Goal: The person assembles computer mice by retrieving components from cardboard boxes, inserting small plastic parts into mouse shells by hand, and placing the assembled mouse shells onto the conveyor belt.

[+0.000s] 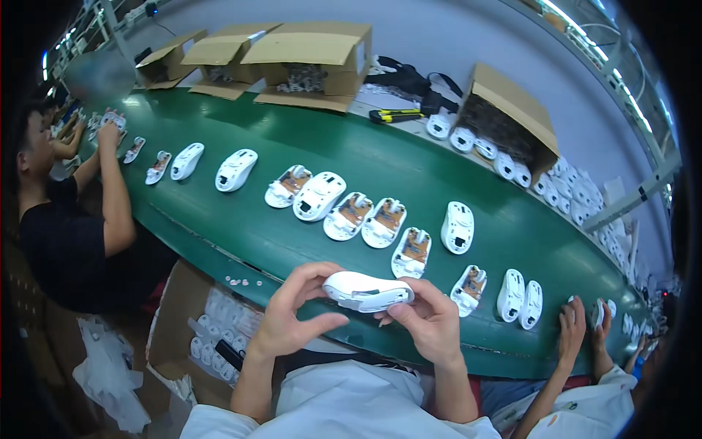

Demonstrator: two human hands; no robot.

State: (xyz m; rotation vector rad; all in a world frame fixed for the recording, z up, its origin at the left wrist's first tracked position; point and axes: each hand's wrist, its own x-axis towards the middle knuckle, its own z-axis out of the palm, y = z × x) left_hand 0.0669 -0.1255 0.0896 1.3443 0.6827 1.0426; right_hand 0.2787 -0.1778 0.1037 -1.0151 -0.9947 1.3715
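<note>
Just above the near edge of the green table, a white computer mouse (368, 293) is held up on its side, with a slot along its flank facing me. My right hand (433, 325) pinches its right end between thumb and fingers. Around its left end curl the fingers of my left hand (291, 316), the thumb spread away below the shell; the fingertips are hidden behind it. Right beyond the mouse lies an opened mouse base (411, 252) with a brown circuit board. Another opened base (469, 290) sits to the right of my right hand.
Several mouse shells and bases line the green table (219, 234). Cardboard boxes (307, 47) and a yellow-black utility knife (396, 115) stand along the back. At lower left is a box of white parts (164, 329). Co-workers' hands (572, 329) work at right; another person (73, 227) sits left.
</note>
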